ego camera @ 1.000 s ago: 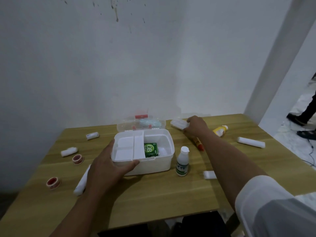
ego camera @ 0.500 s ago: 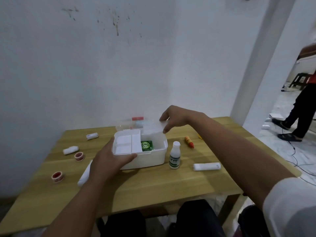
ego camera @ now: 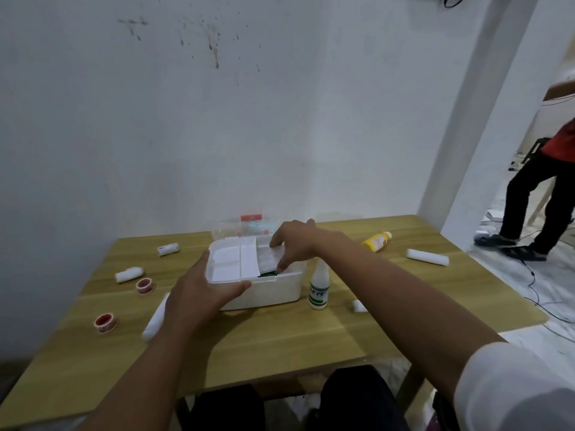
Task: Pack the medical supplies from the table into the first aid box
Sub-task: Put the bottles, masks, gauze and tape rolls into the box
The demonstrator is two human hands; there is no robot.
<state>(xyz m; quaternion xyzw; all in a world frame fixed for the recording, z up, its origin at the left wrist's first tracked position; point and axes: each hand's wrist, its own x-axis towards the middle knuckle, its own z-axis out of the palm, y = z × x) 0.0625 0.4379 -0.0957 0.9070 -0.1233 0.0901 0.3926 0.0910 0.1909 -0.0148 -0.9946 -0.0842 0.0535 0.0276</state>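
Head view is all I've got. Counting first: one white first aid box (ego camera: 267,290) near the middle of the wooden table (ego camera: 280,343), with its clear lid (ego camera: 242,227) sitting behind it. I count five white rolls: a small labelled roll (ego camera: 168,249) at far left, a gauze roll (ego camera: 129,274) nearer, a long roll (ego camera: 154,318) half hidden by my left wrist, a stub of a roll (ego camera: 360,306) peeking out beside my right forearm, and a long roll (ego camera: 427,256) far right. Two red-centred tape rolls, one (ego camera: 145,286) just beside the gauze, the other (ego camera: 106,322) closer to me. Two bottles: a white bottle (ego camera: 319,290) standing just right of the box, and a yellow bottle (ego camera: 377,241) lying on its side further back.

Hands: my left hand (ego camera: 199,293) is wrapped round the box's near-left corner, thumb hooked over the front rim by the white insert tray (ego camera: 233,259). My right hand (ego camera: 294,244) reaches across over the right compartment, fingers curled and pinching a white packet (ego camera: 267,259), which sits low in the box on top of something green (ego camera: 267,274).
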